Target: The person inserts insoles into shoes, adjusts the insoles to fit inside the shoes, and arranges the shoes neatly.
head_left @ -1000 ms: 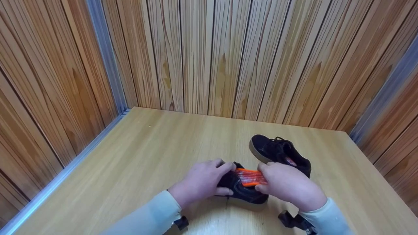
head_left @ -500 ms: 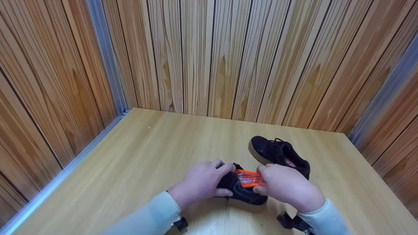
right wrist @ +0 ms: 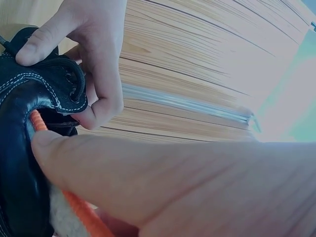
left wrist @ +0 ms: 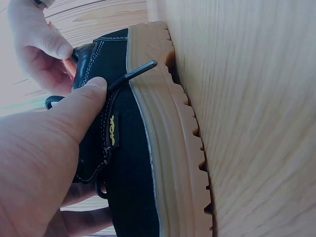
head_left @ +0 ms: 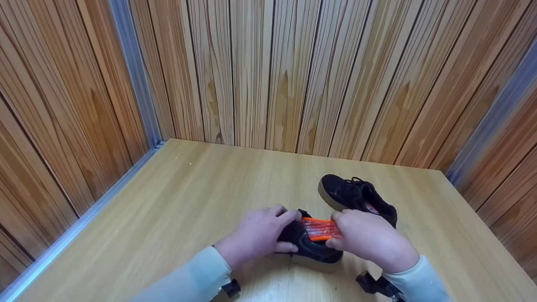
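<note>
A black shoe (head_left: pixel 316 251) with a tan sole stands on the table before me, toe to the left. My left hand (head_left: pixel 256 235) grips its front part, the thumb on the near side by the laces and the fingers over the far side. An orange-edged insole (head_left: pixel 319 230) with a red and whitish patterned face slants out of the shoe's opening. Its raised end is pinched by my right hand (head_left: pixel 371 239) above the heel. In the right wrist view the thumb presses by the insole's orange edge (right wrist: pixel 86 215). The insole's front end is hidden inside the shoe.
A second black shoe (head_left: pixel 340 193) stands behind and to the right, close to my right hand, with a reddish patterned lining showing inside. The wooden table (head_left: pixel 218 180) meets a wood-plank wall (head_left: pixel 251 84) at the back. A metal rail (head_left: pixel 92 214) runs along the left edge.
</note>
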`<state>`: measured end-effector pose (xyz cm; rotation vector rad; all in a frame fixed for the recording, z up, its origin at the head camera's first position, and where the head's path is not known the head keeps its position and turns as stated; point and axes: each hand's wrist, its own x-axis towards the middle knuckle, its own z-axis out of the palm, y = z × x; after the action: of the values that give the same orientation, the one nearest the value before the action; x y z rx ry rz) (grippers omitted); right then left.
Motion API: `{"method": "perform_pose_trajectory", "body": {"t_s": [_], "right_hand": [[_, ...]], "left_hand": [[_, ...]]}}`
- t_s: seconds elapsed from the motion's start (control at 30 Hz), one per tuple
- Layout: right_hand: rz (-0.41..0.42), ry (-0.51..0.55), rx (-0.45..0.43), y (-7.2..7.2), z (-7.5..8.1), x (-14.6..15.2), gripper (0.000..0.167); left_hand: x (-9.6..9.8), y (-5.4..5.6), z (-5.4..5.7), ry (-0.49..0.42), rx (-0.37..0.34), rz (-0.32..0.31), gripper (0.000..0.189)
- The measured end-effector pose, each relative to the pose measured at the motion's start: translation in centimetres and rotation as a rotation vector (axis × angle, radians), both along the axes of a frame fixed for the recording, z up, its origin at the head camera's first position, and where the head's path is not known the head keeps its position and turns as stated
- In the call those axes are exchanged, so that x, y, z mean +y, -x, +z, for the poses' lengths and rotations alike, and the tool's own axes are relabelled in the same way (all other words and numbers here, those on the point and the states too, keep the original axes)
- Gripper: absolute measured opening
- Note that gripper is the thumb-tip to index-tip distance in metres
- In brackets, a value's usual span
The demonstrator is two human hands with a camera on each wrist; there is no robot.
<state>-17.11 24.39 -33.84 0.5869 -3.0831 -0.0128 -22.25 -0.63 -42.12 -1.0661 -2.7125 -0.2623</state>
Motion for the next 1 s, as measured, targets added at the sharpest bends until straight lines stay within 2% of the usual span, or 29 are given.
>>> {"method": "perform_pose_trajectory", "body": {"t_s": [0.37, 0.67, 1.0], "right_hand": [[-0.008, -0.021, -0.008, -0.07, 0.19, -0.15, 0.053], [-0.013, -0.016, 0.015, -0.1, -0.16, -0.31, 0.041], [-0.005, -0.016, 0.023, -0.08, -0.36, -0.32, 0.041]], "left_hand": [[-0.01, -0.01, -0.03, 0.002, -0.001, 0.007, 0.068], [-0.01, -0.09, -0.22, 0.0, 0.027, 0.006, 0.07], [0.01, -0.03, -0.22, 0.001, 0.019, 0.01, 0.069]]}}
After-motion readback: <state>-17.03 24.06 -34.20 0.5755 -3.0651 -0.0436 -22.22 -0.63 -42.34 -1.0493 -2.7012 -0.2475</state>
